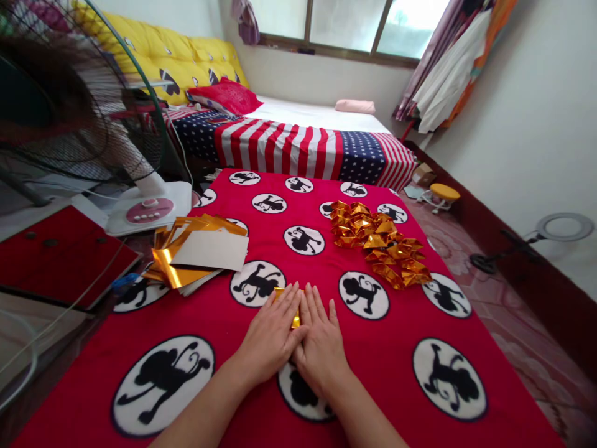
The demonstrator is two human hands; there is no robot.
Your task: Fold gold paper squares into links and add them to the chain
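Flat on a small piece of gold foil paper (296,320) lie both of my hands, side by side, covering most of it. My left hand (274,333) has its fingers stretched out over the foil. Beside it, my right hand (321,339) is also flat, and the thumbs meet or cross. Only bits of shiny gold show between and above the fingers, so the paper's fold cannot be made out. To the left is a loose stack of gold foil sheets (175,274) with a pale sheet (212,250) on top. Several folded gold foil ingots (389,239) stand in rows at the right.
A red cloth with monkey prints (321,208) covers the table. At left stand a fan (149,208) and a red box (56,255). Behind is a bed with a striped cover (284,146). A yellow stool (444,192) and a ring light (564,226) are at right.
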